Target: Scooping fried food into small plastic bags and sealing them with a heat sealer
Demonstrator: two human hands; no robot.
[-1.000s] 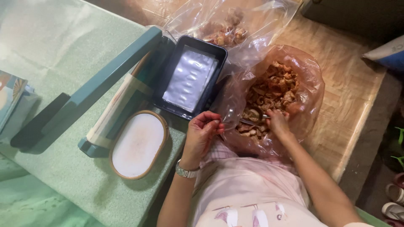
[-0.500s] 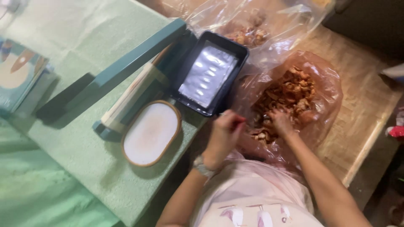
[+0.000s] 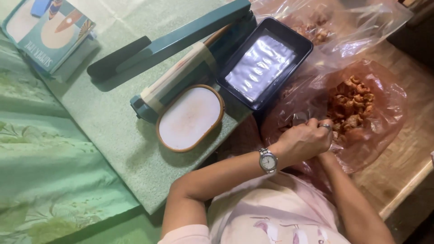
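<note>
Left hand, grip curled at the rim of the clear plastic bag of brown fried pieces, three o'clock of the black rectangular tray; right hand hidden, grip state untellable.

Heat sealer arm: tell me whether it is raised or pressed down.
Raised. The heat sealer arm angles up off its base, with a gap showing between them.

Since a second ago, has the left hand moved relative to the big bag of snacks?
Yes. The left hand has crossed from beside the black tray to the bag's mouth, now over the right hand, which it hides.
</note>
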